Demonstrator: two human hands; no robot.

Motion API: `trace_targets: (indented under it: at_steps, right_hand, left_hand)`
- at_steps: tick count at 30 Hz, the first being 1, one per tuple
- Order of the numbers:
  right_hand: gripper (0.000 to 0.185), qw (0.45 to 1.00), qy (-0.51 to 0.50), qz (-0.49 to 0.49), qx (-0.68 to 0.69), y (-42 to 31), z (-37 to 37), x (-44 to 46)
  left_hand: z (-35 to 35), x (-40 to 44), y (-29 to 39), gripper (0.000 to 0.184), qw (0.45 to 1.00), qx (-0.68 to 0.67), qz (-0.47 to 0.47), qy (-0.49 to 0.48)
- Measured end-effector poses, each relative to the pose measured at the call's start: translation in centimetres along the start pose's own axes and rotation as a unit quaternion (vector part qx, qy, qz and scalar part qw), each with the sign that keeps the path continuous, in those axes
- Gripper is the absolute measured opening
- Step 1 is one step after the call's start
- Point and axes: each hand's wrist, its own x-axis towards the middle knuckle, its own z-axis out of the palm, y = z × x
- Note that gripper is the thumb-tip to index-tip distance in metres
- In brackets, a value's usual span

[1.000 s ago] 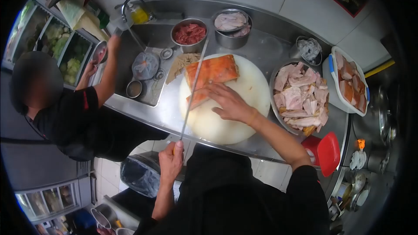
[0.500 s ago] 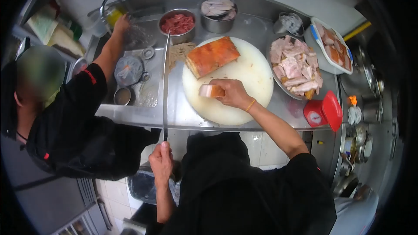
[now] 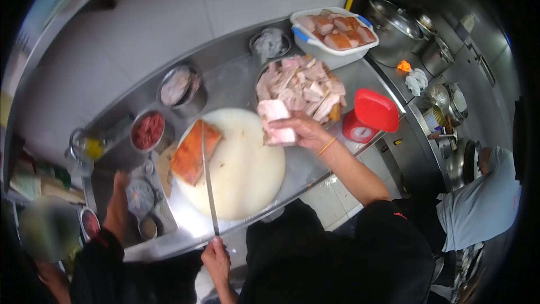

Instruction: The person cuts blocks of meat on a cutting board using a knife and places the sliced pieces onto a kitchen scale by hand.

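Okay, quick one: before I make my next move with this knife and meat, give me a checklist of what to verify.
1. Knife gripped: ok, the left hand is closed around its handle.
2. Right hand free: not ok, it holds a pale meat piece.
3. Right hand away from the knife: ok, they are well apart.
4. Meat block on the round white board: ok, it lies towards one side.
5. Knife clear of the meat block: cannot tell, it crosses the block in view but contact is unclear.
6. Co-worker's hand away from the knife: ok.
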Motion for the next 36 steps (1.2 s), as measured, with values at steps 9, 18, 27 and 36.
trace_targets:
  at_steps: [9, 18, 27, 36]
  right_hand:
    - [0.032, 0.940, 0.257, -0.178, -0.139, -20.2, -19.3, 6.6]
    - [0.042, 0.696, 0.384, -0.260, -0.549, -34.4, -28.5, 17.9]
    - [0.025, 0.525, 0.261, -0.173, -0.791, -38.2, -29.0, 31.4]
    - [0.037, 0.513, 0.263, -0.178, -0.797, -33.7, -33.9, 37.1]
  left_hand:
    - [6.0, 2.8, 0.1, 0.046, 0.989, 0.143, 0.028, 0.000]
    - [11.7, 2.3, 5.7, 0.044, 0.992, 0.122, -0.005, 0.039]
    - [14.4, 0.2, 8.8, 0.047, 0.977, 0.166, -0.067, 0.111]
    - [14.8, -1.4, 7.6, 0.048, 0.971, 0.122, -0.153, 0.136]
